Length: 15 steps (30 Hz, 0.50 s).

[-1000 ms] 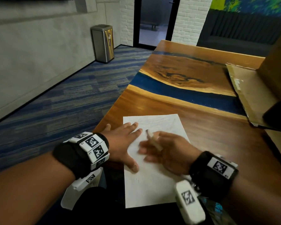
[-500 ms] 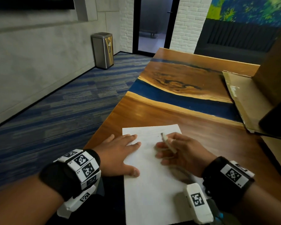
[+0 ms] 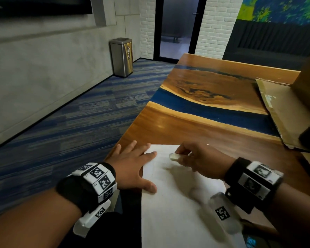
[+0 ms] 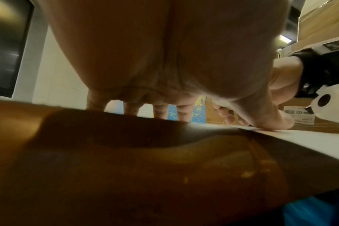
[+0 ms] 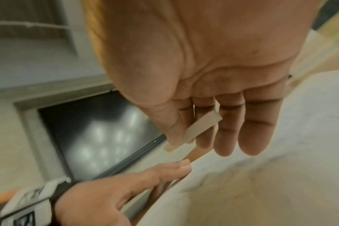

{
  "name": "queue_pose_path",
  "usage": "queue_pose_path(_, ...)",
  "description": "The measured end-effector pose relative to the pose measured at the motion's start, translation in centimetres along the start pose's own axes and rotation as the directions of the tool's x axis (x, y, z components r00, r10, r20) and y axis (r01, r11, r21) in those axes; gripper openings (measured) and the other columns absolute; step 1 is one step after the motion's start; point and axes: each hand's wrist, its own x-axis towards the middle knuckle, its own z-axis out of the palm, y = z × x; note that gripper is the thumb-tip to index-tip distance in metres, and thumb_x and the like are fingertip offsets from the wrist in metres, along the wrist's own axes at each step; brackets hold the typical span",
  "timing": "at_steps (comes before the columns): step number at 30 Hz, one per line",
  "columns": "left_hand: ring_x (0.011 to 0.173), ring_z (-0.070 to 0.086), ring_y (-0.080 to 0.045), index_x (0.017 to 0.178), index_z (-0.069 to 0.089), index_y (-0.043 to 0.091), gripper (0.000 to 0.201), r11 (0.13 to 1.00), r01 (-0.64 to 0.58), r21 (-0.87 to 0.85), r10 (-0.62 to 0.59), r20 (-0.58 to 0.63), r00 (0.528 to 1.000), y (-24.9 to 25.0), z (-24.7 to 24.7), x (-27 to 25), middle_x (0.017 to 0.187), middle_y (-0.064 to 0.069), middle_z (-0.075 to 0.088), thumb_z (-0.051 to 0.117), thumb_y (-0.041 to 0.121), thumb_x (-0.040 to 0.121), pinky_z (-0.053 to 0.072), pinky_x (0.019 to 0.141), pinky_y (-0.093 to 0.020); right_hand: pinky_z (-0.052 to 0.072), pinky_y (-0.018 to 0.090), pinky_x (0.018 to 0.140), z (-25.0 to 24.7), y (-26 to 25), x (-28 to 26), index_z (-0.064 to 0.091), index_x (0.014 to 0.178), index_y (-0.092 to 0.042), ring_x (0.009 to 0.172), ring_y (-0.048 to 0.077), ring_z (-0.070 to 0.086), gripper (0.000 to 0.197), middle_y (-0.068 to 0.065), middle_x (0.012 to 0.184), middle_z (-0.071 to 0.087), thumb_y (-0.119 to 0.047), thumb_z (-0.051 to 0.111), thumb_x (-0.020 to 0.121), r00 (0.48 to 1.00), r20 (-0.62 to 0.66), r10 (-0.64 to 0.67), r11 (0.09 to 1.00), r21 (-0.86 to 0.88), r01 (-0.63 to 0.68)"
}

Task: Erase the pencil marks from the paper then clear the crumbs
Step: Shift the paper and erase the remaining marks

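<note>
Eraser at the paper's top edge

The right hand [image 3: 200, 161] pinches the eraser [image 3: 174, 156] between thumb and fingers over the paper [image 3: 177, 212]; the left hand [image 3: 132, 167], fingers spread flat, presses the paper's left edge.

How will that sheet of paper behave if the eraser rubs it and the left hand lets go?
The paper looks thin and light, so it would likely slide or crumple under the eraser. It lies on a glossy table, probably slippery. The left hand presses its edge flat, likely for that reason.
</note>
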Motion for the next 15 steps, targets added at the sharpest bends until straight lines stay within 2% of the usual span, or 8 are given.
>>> queue_pose_path(2, 0.154, -0.023, -0.022, 0.157, -0.005, 0.053, 0.117, 1.0, -0.004, -0.014, 0.004, 0.009, 1.0, -0.1, -0.2, 0.1, 0.167, 0.02, -0.021, 0.035, 0.103, 0.058, -0.01, 0.122, -0.062, 0.048, 0.024, 0.069, 0.1, -1.3, 1.4, 0.063, 0.104, -0.025, 0.083, 0.012, 0.06, 0.007, -0.006, 0.097, 0.067, -0.029, 0.058, 0.1, 0.996, 0.036, -0.079, 0.976, -0.201, 0.085)
queue_pose_path(5, 0.155, -0.021, -0.017, 0.159, -0.006, 0.048, 0.116, 1.0, 0.003, -0.016, -0.003, -0.011, 1.0, -0.7, -0.1, 0.2, 0.166, 0.023, -0.02, 0.045, 0.098, 0.067, -0.009, 0.123, -0.058, 0.04, 0.024, 0.063, 0.6, -2.2, 3.4, 0.058, 0.101, -0.028, 0.078, 0.011, 0.057, 0.01, -0.006, 0.093, 0.064, -0.037, 0.054, 0.101, 0.993, 0.097, -0.066, 0.94, -0.328, 0.094)
queue_pose_path(9, 0.153, -0.024, -0.013, 0.161, -0.011, 0.036, 0.13, 1.0, 0.022, -0.009, -0.022, -0.003, 1.0, -0.8, 0.0, 0.1, 0.165, 0.021, -0.025, 0.052, 0.096, 0.064, -0.01, 0.124, -0.056, 0.042, 0.027, 0.072, 0.8, -2.7, 5.3, 0.06, 0.114, -0.024, 0.089, 0.016, 0.054, 0.019, -0.003, 0.109, 0.062, -0.035, 0.054, 0.1, 0.993, 0.102, -0.055, 0.866, -0.49, 0.099)
queue_pose_path(12, 0.152, -0.027, -0.013, 0.161, -0.012, 0.035, 0.132, 0.999, 0.016, -0.034, -0.016, 0.005, 1.0, -0.8, -0.2, 0.2, 0.165, 0.021, -0.026, 0.052, 0.096, 0.063, -0.011, 0.122, -0.061, 0.042, 0.027, 0.073, 1.1, -3.3, 6.0, 0.058, 0.12, -0.022, 0.09, 0.017, 0.053, 0.024, -0.002, 0.111, 0.059, -0.034, 0.054, 0.1, 0.991, 0.113, -0.074, 0.831, -0.543, 0.124)
queue_pose_path(15, 0.151, -0.028, -0.014, 0.16, -0.011, 0.037, 0.131, 0.999, 0.002, -0.042, -0.001, 0.015, 1.0, -0.9, -0.4, 0.3, 0.164, 0.022, -0.026, 0.053, 0.096, 0.063, -0.011, 0.12, -0.066, 0.051, 0.03, 0.076, 1.4, -3.8, 6.0, 0.054, 0.128, -0.021, 0.09, 0.017, 0.056, 0.03, 0.0, 0.117, 0.058, -0.033, 0.053, 0.1, 0.987, 0.123, -0.104, 0.775, -0.612, 0.158)
